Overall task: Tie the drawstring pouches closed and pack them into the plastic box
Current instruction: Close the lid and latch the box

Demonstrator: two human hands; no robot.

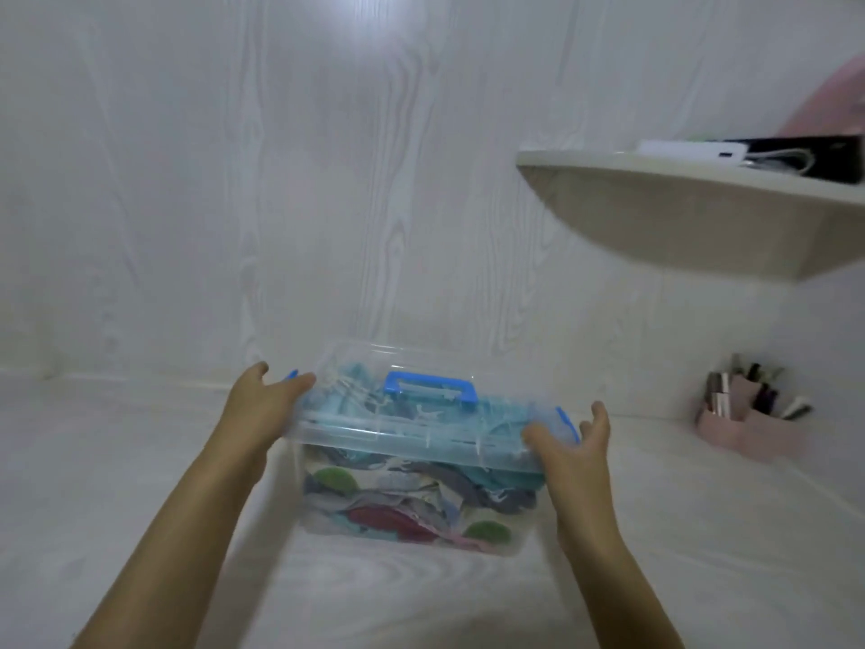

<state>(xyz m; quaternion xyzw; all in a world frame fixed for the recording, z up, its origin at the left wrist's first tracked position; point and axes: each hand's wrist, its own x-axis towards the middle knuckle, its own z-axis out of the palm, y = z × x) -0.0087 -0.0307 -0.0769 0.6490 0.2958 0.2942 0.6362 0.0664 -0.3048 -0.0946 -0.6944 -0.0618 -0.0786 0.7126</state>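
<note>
The plastic box (518, 531) stands on the bench (140, 442), about in the middle between its left and right edges and not far from the back edge, where the bench meets the wall (234, 180). The clear lid (355, 433) lies on top of it, with the blue handle (430, 391) in its centre. Through the clear walls I see the drawstring pouches (398, 512) packed inside, in many colours. My left hand (262, 409) is at the left end of the lid; its fingers are apart and quite straight, and one finger touches the lid beside a blue latch (292, 374). My right hand (568, 454) is at the right end; the thumb lies on the front rim of the lid and the other fingers are spread and point up, close to the second latch (567, 421). Near the back right corner of the bench is a pink holder (749, 430) with small tubes. Above it a shelf (678, 217) carries a white and a black thing.
</note>
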